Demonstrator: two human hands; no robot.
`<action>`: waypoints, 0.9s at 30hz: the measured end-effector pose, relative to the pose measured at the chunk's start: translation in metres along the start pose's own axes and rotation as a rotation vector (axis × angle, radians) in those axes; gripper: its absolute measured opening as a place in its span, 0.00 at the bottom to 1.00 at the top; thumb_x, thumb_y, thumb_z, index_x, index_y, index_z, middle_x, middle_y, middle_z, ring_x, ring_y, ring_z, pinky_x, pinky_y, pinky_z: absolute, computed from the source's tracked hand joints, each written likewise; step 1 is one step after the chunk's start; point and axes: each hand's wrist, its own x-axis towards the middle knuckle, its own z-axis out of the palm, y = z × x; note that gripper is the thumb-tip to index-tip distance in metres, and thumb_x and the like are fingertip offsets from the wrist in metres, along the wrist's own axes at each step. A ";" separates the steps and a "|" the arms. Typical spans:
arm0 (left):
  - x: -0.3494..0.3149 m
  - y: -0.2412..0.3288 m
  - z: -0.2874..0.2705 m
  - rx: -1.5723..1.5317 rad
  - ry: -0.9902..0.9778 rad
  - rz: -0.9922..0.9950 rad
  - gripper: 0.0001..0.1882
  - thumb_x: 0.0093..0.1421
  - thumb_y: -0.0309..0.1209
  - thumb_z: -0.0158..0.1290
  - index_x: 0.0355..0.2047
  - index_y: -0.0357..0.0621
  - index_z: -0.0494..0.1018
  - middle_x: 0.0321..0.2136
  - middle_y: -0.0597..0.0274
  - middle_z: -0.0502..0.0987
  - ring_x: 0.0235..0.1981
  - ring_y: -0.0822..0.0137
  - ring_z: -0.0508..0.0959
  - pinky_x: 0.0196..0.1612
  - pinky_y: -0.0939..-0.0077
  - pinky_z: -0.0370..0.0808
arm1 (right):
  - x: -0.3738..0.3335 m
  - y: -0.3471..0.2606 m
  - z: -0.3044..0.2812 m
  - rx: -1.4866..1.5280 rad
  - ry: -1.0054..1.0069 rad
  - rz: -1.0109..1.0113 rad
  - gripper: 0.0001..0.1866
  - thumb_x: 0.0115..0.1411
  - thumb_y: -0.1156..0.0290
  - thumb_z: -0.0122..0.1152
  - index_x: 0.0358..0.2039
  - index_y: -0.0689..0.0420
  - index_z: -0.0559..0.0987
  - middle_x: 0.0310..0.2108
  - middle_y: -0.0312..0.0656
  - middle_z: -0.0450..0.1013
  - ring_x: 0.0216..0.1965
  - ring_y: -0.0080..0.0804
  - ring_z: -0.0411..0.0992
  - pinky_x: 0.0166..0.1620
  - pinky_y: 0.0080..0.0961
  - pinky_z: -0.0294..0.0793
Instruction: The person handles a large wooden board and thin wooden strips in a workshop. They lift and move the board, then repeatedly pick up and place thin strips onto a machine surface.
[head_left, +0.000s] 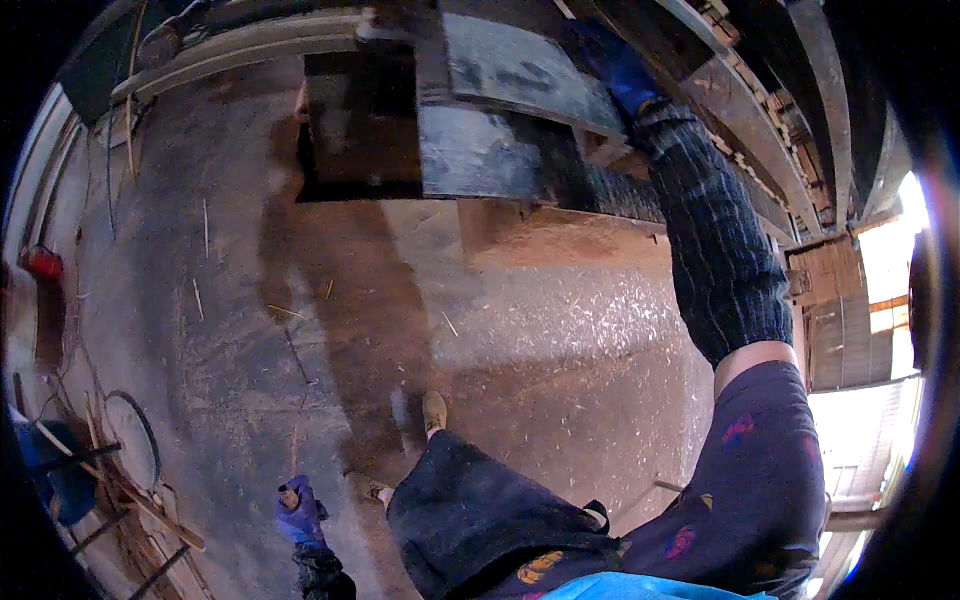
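My right arm, in a dark striped sleeve cover, stretches far forward. My right hand [622,78], in a blue glove, is beside the right edge of a grey, worn flat panel [520,65]; its fingers are dark and blurred, so their grip is unclear. Under that panel lies a second grey-and-black panel [475,155], on a low stand with a brown side [570,238]. My left hand [302,515], in a blue-purple glove, hangs low at the left above the floor. Its fingers are curled closed around a small dark end that I cannot make out.
Pale chips and straw litter the concrete floor [560,320]. A dark square opening [360,125] adjoins the panels. Wooden beams [750,110] rise at the right. Far left are a round hoop [133,440], sticks, a blue container [60,470] and a red object [42,262].
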 end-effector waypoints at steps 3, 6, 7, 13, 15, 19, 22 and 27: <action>-0.002 -0.008 -0.004 -0.051 0.011 0.005 0.07 0.62 0.30 0.57 0.39 0.43 0.77 0.21 0.66 0.73 0.12 0.71 0.70 0.15 0.75 0.67 | 0.000 -0.011 -0.004 0.484 0.045 0.206 0.22 0.71 0.59 0.46 0.60 0.55 0.70 0.62 0.45 0.65 0.63 0.38 0.62 0.66 0.31 0.60; -0.001 -0.018 -0.006 -0.058 0.019 -0.031 0.08 0.61 0.32 0.59 0.38 0.44 0.77 0.19 0.66 0.72 0.13 0.71 0.70 0.15 0.75 0.68 | -0.006 -0.032 -0.011 0.735 0.021 0.413 0.25 0.68 0.50 0.48 0.55 0.55 0.76 0.56 0.51 0.72 0.57 0.46 0.69 0.62 0.37 0.64; 0.001 -0.021 -0.006 -0.023 0.018 -0.061 0.08 0.61 0.33 0.59 0.38 0.44 0.76 0.19 0.67 0.72 0.13 0.71 0.70 0.16 0.75 0.68 | -0.008 -0.042 -0.016 0.559 0.033 0.326 0.27 0.67 0.48 0.49 0.55 0.56 0.76 0.56 0.52 0.72 0.58 0.46 0.68 0.62 0.37 0.64; 0.023 -0.025 0.001 -0.143 -0.167 -0.002 0.10 0.60 0.35 0.60 0.37 0.46 0.74 0.20 0.64 0.75 0.14 0.69 0.72 0.16 0.73 0.70 | -0.062 -0.160 -0.078 0.593 0.074 0.165 0.26 0.64 0.56 0.59 0.57 0.58 0.73 0.55 0.57 0.71 0.59 0.49 0.68 0.62 0.38 0.65; 0.030 -0.022 0.003 -0.179 -0.198 -0.016 0.11 0.60 0.38 0.61 0.38 0.47 0.74 0.20 0.65 0.74 0.14 0.70 0.72 0.16 0.74 0.70 | -0.094 -0.194 -0.119 0.317 0.271 -0.125 0.23 0.64 0.62 0.60 0.56 0.58 0.74 0.54 0.57 0.72 0.56 0.50 0.71 0.61 0.38 0.67; 0.033 -0.009 0.008 -0.011 -0.154 -0.080 0.10 0.60 0.37 0.60 0.37 0.48 0.73 0.21 0.63 0.75 0.15 0.67 0.74 0.17 0.70 0.72 | -0.112 -0.167 -0.183 0.568 0.608 -0.006 0.17 0.65 0.67 0.57 0.52 0.58 0.76 0.51 0.54 0.74 0.53 0.49 0.73 0.56 0.38 0.71; 0.029 0.003 0.011 0.012 -0.158 -0.061 0.09 0.60 0.36 0.60 0.35 0.49 0.72 0.20 0.62 0.75 0.15 0.67 0.75 0.17 0.69 0.73 | -0.091 -0.093 -0.197 0.128 0.588 0.309 0.16 0.65 0.68 0.56 0.51 0.59 0.77 0.47 0.53 0.76 0.49 0.48 0.75 0.52 0.36 0.74; 0.018 0.011 0.014 -0.131 -0.203 -0.086 0.09 0.60 0.35 0.60 0.35 0.48 0.71 0.21 0.61 0.76 0.15 0.66 0.75 0.16 0.68 0.72 | -0.027 0.008 -0.175 0.046 0.186 0.523 0.20 0.66 0.55 0.52 0.50 0.54 0.78 0.47 0.52 0.76 0.48 0.52 0.75 0.49 0.40 0.75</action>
